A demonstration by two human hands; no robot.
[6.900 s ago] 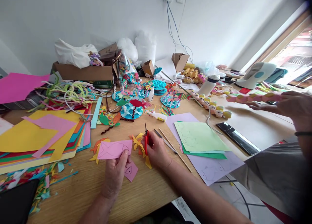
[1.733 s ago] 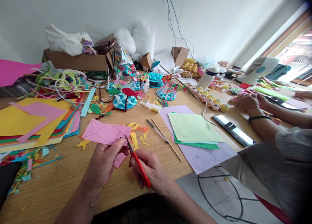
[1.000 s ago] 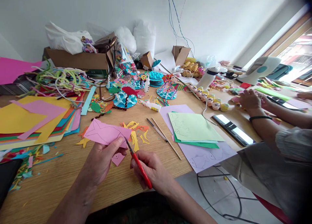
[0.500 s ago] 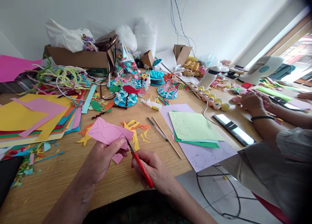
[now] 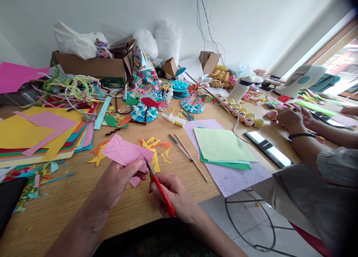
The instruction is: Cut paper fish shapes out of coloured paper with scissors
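Pink paper [image 5: 121, 148] held in left hand [image 5: 119, 180], lower centre of frame. Red scissors [image 5: 163, 196] held in right hand [image 5: 176, 195], blades [image 5: 148, 167] at paper's right side. Cut seemingly begun there; drawn tail [image 5: 113, 146] left uncut.

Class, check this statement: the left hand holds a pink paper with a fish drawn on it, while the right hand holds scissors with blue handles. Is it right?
Not quite: the head view shows that the scissors in the right hand have red handles. The left hand does hold the pink paper with a drawn fish.
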